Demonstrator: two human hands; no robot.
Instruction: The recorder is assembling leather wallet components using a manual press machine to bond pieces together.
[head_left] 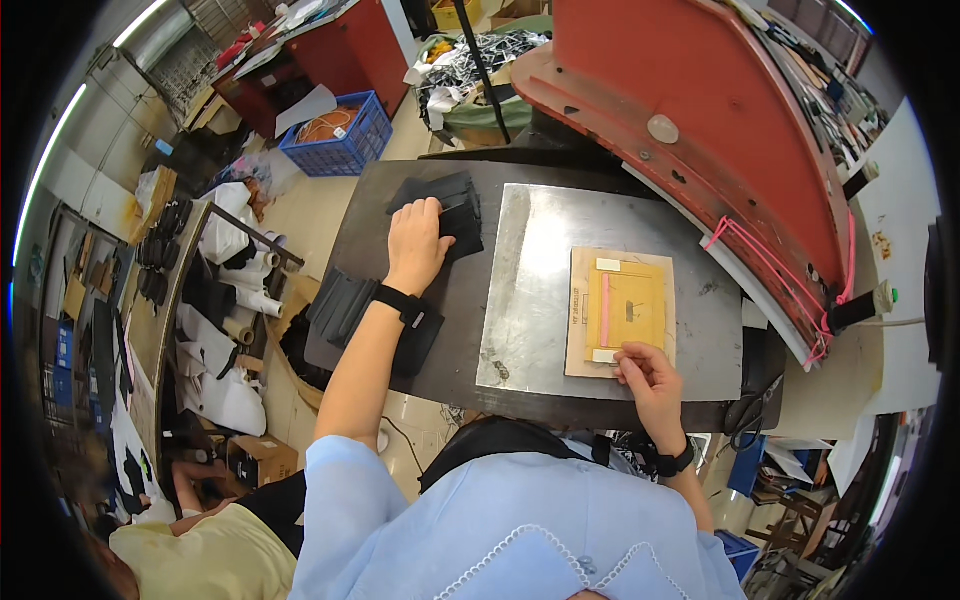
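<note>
At the far left of the dark table, my left hand (pixel 415 243) has its fingers curled over a stack of flat black pieces (pixel 465 220), thumb pressed against the top one. Toward the right, a wooden die board (pixel 668 300) lies on a shiny metal plate (pixel 530 300). A yellow panel (pixel 645 285) on the board carries a pink strip (pixel 605 310) and two pale pads. My right hand (pixel 650 385) is at the board's near edge, beside the lower pad, thumb and fingertips closed together. Whatever sits between those fingertips is too small to make out.
More black pieces (pixel 345 305) lie near my left forearm. A big red machine arm (pixel 690 110) with pink cord (pixel 770 270) looms over the table's right side. Scissors (pixel 750 415) rest at the right edge. A blue crate (pixel 345 135) stands behind; another person (pixel 210 550) sits lower left.
</note>
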